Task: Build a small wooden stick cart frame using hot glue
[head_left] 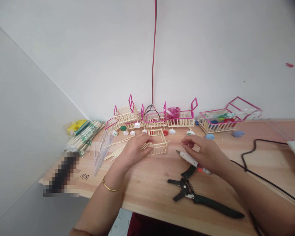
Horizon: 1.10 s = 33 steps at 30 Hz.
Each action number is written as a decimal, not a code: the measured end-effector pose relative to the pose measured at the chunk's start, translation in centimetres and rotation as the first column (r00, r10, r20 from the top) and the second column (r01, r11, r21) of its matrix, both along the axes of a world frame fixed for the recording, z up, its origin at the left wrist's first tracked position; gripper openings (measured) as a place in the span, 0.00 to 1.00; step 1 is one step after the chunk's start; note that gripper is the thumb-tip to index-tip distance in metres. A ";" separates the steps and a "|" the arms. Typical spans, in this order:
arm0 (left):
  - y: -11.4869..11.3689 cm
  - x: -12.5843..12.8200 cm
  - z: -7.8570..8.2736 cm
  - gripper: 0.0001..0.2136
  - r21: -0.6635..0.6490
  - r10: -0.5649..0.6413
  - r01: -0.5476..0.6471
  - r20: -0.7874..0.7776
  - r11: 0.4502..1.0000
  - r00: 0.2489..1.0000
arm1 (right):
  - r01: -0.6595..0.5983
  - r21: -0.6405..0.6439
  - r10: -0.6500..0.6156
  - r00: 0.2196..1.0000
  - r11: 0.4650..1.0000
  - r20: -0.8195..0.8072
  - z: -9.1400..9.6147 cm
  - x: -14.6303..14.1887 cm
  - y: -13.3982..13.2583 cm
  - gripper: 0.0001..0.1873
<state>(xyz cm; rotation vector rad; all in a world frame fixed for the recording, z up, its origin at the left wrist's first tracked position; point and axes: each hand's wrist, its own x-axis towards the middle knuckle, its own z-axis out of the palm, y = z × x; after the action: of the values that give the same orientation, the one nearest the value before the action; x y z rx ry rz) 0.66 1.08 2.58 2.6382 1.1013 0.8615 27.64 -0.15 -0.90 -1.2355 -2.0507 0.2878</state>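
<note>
Soft, fairly even light covers the pale wall [199, 59] and the tabletop [147, 186], leaving mostly faint, soft-edged shadows. The top-right corner falls to near black. Wide-angle stretch slants lines toward the edges; fine detail looks slightly smeared, and a pixelated patch [61, 173] blots out the lower left.

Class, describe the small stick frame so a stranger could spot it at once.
On the table, before the row of carts, find the left hand. It holds the frame; unlike the carts, this shows plain pale sticks with no pink trim.
</note>
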 end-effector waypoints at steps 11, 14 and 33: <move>0.0 0.1 -0.1 0.03 0.014 0.006 -0.006 0.011 1.000 1.000 | -0.006 0.001 0.006 1.000 1.000 -0.001 0.0 -0.1 0.1 0.05; 0.1 0.1 -0.2 0.03 0.024 0.010 -0.010 0.003 1.000 1.000 | -0.008 0.003 0.008 1.000 1.000 -0.002 0.1 0.0 0.1 0.05; -0.1 0.0 0.0 0.07 0.007 0.044 -0.044 -0.021 0.999 0.999 | 0.000 -0.008 0.000 1.000 1.000 0.020 0.5 -0.4 -0.2 0.06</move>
<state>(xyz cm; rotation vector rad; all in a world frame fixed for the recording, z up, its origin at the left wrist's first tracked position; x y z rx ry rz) 0.68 0.94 2.54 2.6436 1.1682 0.8488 27.24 -0.38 -0.41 -1.2474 -2.0685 0.2845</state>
